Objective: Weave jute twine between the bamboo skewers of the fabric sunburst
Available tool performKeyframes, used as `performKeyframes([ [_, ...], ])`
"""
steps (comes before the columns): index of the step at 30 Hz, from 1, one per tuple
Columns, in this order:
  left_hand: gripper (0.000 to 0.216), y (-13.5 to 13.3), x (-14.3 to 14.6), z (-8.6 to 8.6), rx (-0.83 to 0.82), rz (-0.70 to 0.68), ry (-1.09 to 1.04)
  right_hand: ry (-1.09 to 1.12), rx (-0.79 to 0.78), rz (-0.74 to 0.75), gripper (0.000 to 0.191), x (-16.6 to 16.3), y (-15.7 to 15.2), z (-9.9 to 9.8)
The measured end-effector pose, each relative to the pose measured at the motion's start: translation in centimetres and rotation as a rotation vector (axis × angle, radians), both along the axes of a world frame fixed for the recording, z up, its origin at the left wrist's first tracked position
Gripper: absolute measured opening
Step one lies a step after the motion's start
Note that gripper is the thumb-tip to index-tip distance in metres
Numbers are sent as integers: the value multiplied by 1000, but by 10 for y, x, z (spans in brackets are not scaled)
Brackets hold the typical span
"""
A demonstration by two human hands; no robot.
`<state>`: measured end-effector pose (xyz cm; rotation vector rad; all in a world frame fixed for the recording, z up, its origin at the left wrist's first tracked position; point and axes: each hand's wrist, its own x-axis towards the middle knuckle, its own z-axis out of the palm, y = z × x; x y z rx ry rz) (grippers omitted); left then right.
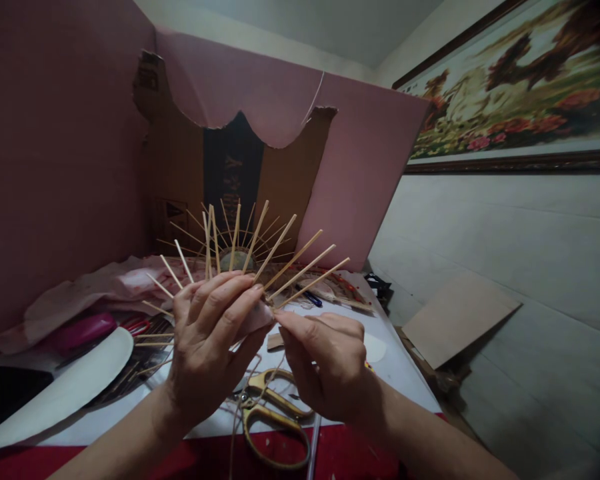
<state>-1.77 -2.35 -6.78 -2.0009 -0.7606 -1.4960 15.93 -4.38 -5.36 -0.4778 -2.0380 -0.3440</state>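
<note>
My left hand [210,340] is closed around the hub of a fan of thin bamboo sticks [260,250] that spread upward and outward like spokes. A bit of pale pink paper shows under its fingers. My right hand [325,360] pinches at the base of the sticks, right beside the left fingertips; what it pinches is too small to name. A thin string hangs down from the hands. Below them, yellow-handled scissors [273,410] lie on the white table [395,367].
A second spoked bamboo frame [200,230] stands behind, against a pink cardboard backdrop [360,173]. Crumpled pink paper [105,287], a pink tool [77,333] and a white curved sheet [65,390] lie at left. A cardboard piece [457,313] rests on the floor at right.
</note>
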Motion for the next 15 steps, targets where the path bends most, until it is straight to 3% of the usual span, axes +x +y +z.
performKeyframes([
  [6, 38, 2, 1, -1, -5, 28, 3, 99, -175, 33, 26, -3, -1, -3],
  [15, 38, 2, 1, -1, -11, 35, 10, 145, -222, 56, 24, -6, 0, -6],
])
